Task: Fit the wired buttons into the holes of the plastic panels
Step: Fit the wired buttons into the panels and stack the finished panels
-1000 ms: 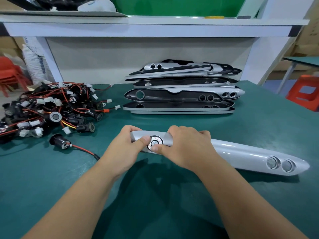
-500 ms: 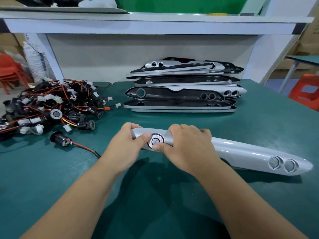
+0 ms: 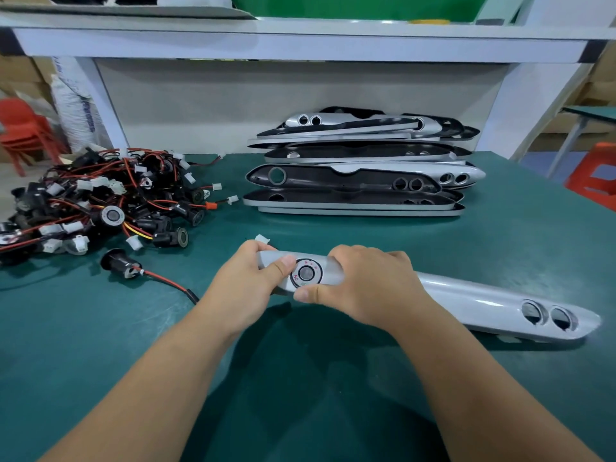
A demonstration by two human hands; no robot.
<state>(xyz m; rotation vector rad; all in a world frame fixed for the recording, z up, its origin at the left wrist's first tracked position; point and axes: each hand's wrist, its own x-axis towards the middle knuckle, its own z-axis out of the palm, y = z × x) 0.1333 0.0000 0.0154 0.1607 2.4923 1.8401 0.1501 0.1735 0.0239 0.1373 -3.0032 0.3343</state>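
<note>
Two bare hands are closed around the left end of a silver plastic panel (image 3: 466,301), which is laid across a green table (image 3: 100,345). The left hand (image 3: 246,288) is wrapped over the panel's tip, its thumb pressed flat just left of a round wired button (image 3: 306,273) seated in the panel's large hole. The right hand (image 3: 363,288) is curled over the panel just right of that button, its thumb laid along the panel's near edge below it. A small white connector (image 3: 261,239) is seen poking out behind the panel's tip. At the panel's far right end, two smaller holes (image 3: 546,315) are left unfilled. A single black button on a red-and-black wire (image 3: 120,261) is laid on the table to the left of the panel, near it but apart. Farther left and behind the panel, a tangled heap of wired buttons (image 3: 100,208) is piled. Directly behind the panel, well apart, a stack of plastic panels (image 3: 360,168) is set against the back board under a white shelf (image 3: 300,45).
</note>
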